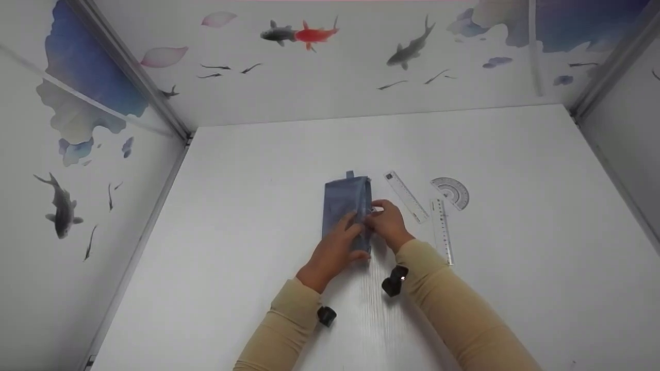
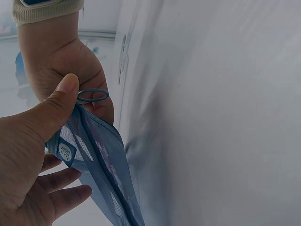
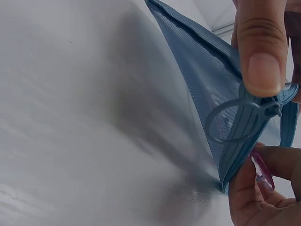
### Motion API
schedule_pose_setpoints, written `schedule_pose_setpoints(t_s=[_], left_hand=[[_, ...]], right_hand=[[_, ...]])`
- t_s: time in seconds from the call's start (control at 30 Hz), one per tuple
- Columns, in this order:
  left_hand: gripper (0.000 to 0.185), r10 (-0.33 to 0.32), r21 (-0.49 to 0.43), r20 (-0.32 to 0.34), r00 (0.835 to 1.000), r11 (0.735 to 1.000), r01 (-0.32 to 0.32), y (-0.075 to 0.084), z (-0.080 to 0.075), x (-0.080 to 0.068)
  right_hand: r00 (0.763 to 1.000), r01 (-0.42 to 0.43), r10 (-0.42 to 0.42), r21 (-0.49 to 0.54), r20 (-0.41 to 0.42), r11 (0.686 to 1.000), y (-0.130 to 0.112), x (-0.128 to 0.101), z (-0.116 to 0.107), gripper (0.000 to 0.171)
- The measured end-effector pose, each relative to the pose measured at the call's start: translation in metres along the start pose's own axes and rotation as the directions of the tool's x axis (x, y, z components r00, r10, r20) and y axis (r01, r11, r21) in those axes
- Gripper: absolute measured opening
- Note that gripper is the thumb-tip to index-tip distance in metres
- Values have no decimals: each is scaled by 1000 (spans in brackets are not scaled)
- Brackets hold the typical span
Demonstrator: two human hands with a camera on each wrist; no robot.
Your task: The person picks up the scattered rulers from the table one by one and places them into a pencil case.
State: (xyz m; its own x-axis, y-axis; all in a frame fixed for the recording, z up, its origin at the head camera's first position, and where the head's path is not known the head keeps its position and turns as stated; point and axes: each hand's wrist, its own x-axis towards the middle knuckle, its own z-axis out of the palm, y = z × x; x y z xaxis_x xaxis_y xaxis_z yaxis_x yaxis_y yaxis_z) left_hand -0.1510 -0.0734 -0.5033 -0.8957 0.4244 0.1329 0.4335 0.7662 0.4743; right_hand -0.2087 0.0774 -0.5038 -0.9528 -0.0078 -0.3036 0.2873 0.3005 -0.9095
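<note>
A blue mesh zipper pouch (image 1: 337, 201) stands out on the white table between both hands. My left hand (image 1: 332, 252) holds it, fingers spread over its side and thumb at the near end of the zipper. Beside that thumb hangs a blue ring pull (image 3: 270, 111). A small label (image 2: 65, 151) shows near the zipper end. At the pouch's right, open-looking edge, my right hand (image 1: 389, 224) pinches a pink loop-shaped thing (image 3: 263, 168), like a scissors handle. Part of it is hidden by fingers and pouch. Pinkish colour shows faintly through the mesh.
Right of the pouch lie a clear ruler (image 1: 407, 197), a second clear ruler (image 1: 442, 232) and a clear protractor (image 1: 455, 192). White panels with painted fish (image 1: 314, 35) border the table (image 1: 247, 206) at the back and both sides.
</note>
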Motion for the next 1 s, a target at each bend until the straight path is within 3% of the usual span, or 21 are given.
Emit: schedule_pose_setpoints(t_s=[0.33,0.57,1.0], left_hand=[[56,-2,7,1,1000,1000,2,0,1,0],[55,-11,32,10,1000,999,10,3,-3,-1],[51,-1,21,15,1000,1000,1,2,-2,0]], right_hand=[[1000,0,0,-84,-5,996,-2,0,0,38],[999,53,-53,-124,3,991,-3,-2,-1,34],[996,84,-86,-117,-13,990,-4,-2,-4,32]])
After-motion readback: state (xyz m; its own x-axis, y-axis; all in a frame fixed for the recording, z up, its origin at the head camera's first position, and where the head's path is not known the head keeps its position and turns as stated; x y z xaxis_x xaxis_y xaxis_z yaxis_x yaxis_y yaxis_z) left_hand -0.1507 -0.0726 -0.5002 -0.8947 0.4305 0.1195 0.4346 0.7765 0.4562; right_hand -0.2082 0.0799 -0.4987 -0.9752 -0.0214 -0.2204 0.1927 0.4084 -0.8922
